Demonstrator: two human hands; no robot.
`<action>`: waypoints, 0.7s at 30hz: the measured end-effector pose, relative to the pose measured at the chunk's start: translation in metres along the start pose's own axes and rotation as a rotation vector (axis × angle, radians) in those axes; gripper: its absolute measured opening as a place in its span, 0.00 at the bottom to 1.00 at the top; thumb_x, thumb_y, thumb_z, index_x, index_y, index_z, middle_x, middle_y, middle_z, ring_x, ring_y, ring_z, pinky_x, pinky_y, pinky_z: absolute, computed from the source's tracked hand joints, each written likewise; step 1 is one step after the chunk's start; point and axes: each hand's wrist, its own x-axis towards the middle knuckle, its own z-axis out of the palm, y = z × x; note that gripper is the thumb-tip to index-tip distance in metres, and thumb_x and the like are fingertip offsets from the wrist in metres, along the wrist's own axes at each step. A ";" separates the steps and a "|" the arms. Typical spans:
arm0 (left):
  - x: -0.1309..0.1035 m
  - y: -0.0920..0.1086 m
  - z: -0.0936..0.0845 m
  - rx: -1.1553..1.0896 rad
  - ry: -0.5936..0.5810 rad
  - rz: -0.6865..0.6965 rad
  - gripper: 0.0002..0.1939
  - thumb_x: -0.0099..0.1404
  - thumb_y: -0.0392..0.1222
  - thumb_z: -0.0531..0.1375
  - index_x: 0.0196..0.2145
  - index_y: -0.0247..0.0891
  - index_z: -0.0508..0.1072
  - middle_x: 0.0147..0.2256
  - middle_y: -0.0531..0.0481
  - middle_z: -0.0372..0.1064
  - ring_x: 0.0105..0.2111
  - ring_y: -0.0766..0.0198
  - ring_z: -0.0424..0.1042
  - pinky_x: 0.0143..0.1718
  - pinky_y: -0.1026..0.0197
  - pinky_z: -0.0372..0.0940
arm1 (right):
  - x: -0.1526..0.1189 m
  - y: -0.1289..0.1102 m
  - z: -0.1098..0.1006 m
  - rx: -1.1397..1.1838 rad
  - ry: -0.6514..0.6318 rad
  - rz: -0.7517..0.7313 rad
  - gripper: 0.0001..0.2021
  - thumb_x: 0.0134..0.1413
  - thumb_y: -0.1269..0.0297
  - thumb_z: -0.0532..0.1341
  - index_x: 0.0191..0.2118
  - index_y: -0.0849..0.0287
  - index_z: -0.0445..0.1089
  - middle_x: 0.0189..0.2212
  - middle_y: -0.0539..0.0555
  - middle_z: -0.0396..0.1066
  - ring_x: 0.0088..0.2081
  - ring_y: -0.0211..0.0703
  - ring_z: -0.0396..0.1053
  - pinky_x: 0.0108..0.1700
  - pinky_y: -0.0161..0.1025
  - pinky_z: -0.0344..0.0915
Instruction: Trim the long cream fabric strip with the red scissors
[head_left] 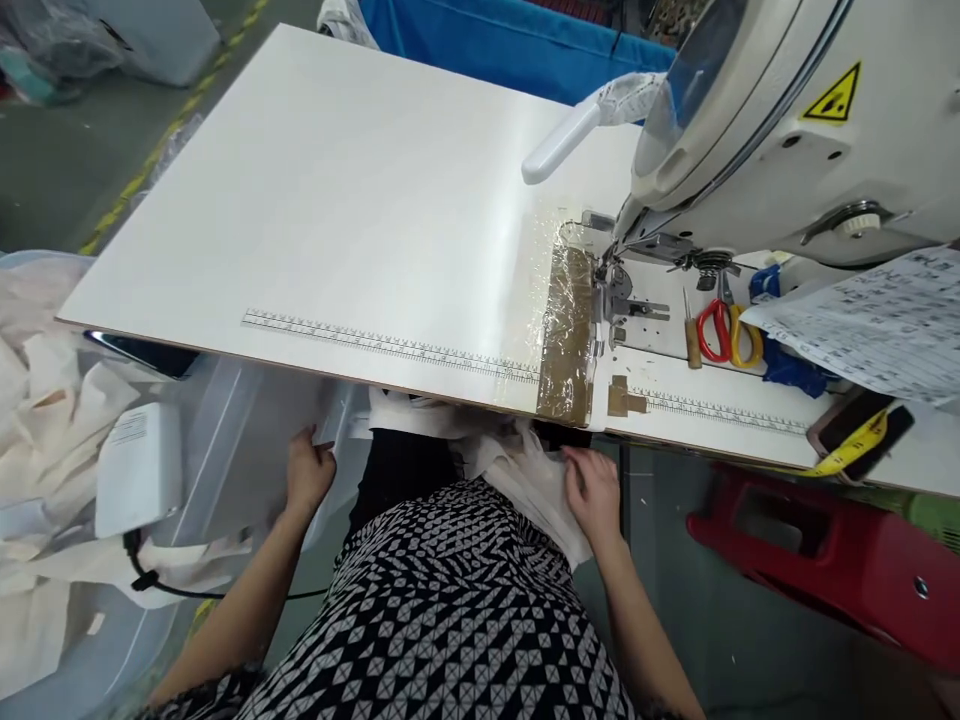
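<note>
My right hand (598, 495) holds the edge of a crumpled off-white cloth (517, 472) over my lap, just below the table's front edge. Part of that cloth goes out of sight under the tabletop. To the left, my left hand (309, 472) hovers by the inner side of a clear plastic bin (232, 440). Its visible fingers are loosely bent and apart, and no object shows in them. Off-white fabric pieces (52, 400) lie heaped at the bin's left. No fabric shows at the sewing machine's needle area (611, 285).
The white tabletop (360, 190) carries a printed ruler strip (390, 345). Scissors (727, 330), a wooden-handled awl (691, 335), a paper sheet (877, 320) and a yellow tape measure (851, 447) lie at right. A white box (139, 470) with a cable sits left; a red stool (825, 570) stands lower right.
</note>
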 end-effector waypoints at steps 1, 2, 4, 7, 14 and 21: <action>-0.005 0.008 0.003 -0.021 -0.007 0.034 0.19 0.55 0.31 0.51 0.46 0.28 0.64 0.40 0.35 0.69 0.36 0.53 0.73 0.38 0.50 0.71 | -0.004 0.005 -0.004 -0.012 -0.004 0.043 0.11 0.64 0.68 0.51 0.43 0.60 0.70 0.36 0.55 0.74 0.39 0.44 0.71 0.42 0.41 0.62; -0.009 0.018 0.005 -0.053 -0.018 0.075 0.20 0.58 0.32 0.50 0.48 0.27 0.64 0.44 0.32 0.68 0.39 0.51 0.73 0.37 0.51 0.71 | -0.008 0.009 -0.008 -0.020 -0.017 0.085 0.11 0.65 0.66 0.50 0.41 0.60 0.70 0.35 0.55 0.74 0.37 0.43 0.71 0.40 0.40 0.62; -0.015 0.047 0.011 -0.121 -0.057 0.172 0.20 0.63 0.37 0.49 0.51 0.29 0.65 0.47 0.34 0.68 0.44 0.51 0.72 0.36 0.53 0.71 | -0.015 0.011 -0.013 -0.031 -0.055 0.158 0.13 0.65 0.62 0.50 0.37 0.60 0.69 0.32 0.54 0.74 0.33 0.43 0.72 0.36 0.39 0.61; -0.024 0.101 0.025 -0.236 -0.260 0.384 0.14 0.67 0.42 0.50 0.46 0.38 0.71 0.43 0.45 0.73 0.43 0.57 0.73 0.43 0.56 0.70 | -0.022 0.007 -0.014 -0.046 -0.108 0.252 0.15 0.65 0.54 0.51 0.36 0.59 0.68 0.27 0.51 0.73 0.26 0.40 0.69 0.33 0.37 0.60; -0.064 0.195 0.078 -0.238 -0.921 1.177 0.16 0.71 0.41 0.49 0.50 0.38 0.72 0.48 0.43 0.72 0.49 0.56 0.70 0.49 0.56 0.65 | -0.034 -0.004 -0.008 -0.034 -0.090 0.341 0.16 0.64 0.52 0.51 0.37 0.59 0.69 0.29 0.53 0.74 0.29 0.43 0.71 0.35 0.39 0.60; -0.077 0.181 0.081 -0.123 -1.082 1.304 0.15 0.71 0.46 0.52 0.34 0.38 0.75 0.33 0.50 0.73 0.34 0.63 0.72 0.32 0.65 0.63 | -0.031 0.003 -0.016 0.076 0.011 0.347 0.14 0.65 0.60 0.51 0.36 0.59 0.71 0.30 0.55 0.74 0.33 0.43 0.71 0.34 0.36 0.64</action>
